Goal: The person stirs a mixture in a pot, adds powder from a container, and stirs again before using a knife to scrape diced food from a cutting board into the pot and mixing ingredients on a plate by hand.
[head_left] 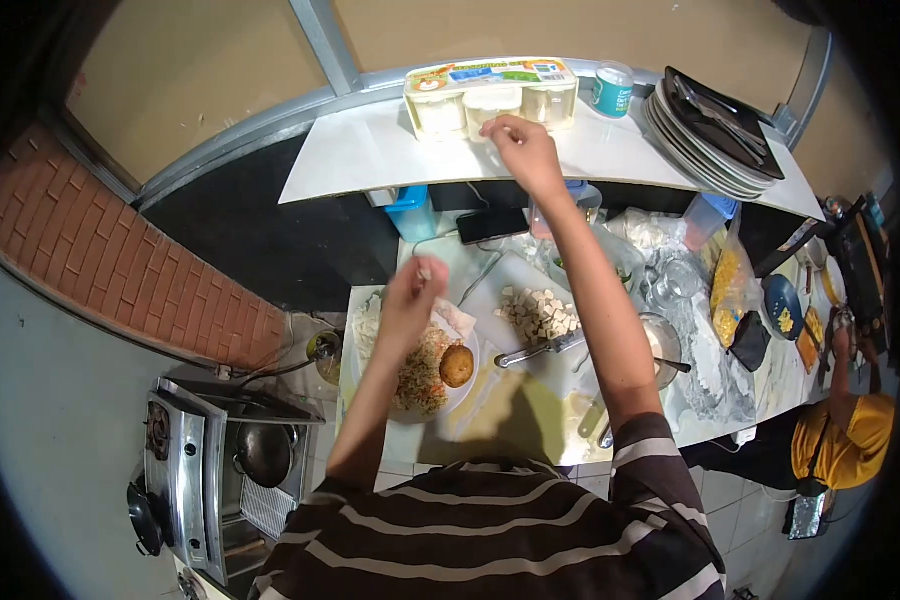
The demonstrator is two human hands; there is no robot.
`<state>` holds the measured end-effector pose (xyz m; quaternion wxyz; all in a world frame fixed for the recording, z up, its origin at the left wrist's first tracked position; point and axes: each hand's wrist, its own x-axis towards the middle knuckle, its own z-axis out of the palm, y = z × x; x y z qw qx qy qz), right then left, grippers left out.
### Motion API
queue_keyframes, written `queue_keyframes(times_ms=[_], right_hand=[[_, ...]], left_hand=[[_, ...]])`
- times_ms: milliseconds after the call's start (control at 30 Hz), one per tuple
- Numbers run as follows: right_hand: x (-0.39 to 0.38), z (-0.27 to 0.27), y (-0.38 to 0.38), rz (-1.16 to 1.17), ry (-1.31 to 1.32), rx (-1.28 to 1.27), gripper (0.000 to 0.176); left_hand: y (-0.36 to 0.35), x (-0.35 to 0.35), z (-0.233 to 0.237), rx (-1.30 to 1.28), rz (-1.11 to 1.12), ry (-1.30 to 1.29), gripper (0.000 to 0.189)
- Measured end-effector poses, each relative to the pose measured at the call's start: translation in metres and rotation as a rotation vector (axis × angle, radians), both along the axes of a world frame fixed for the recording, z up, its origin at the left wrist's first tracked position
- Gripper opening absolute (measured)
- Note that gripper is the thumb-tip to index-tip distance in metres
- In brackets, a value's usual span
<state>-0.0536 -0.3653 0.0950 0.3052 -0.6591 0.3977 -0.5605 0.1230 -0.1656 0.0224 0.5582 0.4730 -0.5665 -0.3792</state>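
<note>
My right hand [526, 152] reaches to the white shelf, fingers pinched together in front of the middle jar of a seasoning jar set [440, 115]; what they hold is hidden. Lower and to the left, my left hand [415, 295] is raised above the counter, blurred, its fingers curled in with a small pale spot between them. Beneath it lies a white plate [467, 395] with fried rice [422, 375] and a round brown item [457, 366] on it. Beside the plate, pale diced cubes [538, 314] are heaped on a cutting board [510, 272], with a knife [540, 348] at their near side.
Stacked plates [670, 150] with a black tray on top and a teal cup [612, 90] stand on the shelf [345, 150]. A phone [492, 226] lies below it. At left is a stove [185, 470] with a wok [265, 452]. Another person in yellow [850, 440] works at far right.
</note>
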Motion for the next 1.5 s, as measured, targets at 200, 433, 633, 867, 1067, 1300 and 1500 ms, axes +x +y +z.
queue_keyframes(times_ms=[200,433,633,867,1067,1300,1500], right_hand=[[-0.001,0.000,0.077,-0.165,0.078,-0.094,0.016],[-0.008,-0.004,0.104,-0.328,0.123,-0.293,0.016],[-0.015,-0.011,0.095,-0.216,0.006,-0.333,0.018],[-0.035,-0.015,0.058,-0.194,-0.080,-0.229,0.033],[-0.055,0.025,0.031,0.031,-0.051,0.143,0.036],[-0.063,0.008,0.027,0.146,-0.148,0.041,0.036],[-0.076,0.014,0.075,0.187,-0.240,0.067,0.039]], left_hand=[[-0.090,-0.045,0.091,0.070,0.155,0.022,0.042],[-0.101,-0.088,0.076,0.033,0.229,0.112,0.039],[-0.105,-0.099,0.068,-0.038,0.258,0.219,0.037],[-0.110,-0.101,0.077,-0.042,0.347,0.144,0.038],[-0.115,-0.107,0.077,-0.043,0.304,0.210,0.037],[-0.098,-0.119,0.089,-0.003,0.140,0.381,0.037],[-0.076,-0.122,0.080,-0.082,0.317,0.313,0.035]])
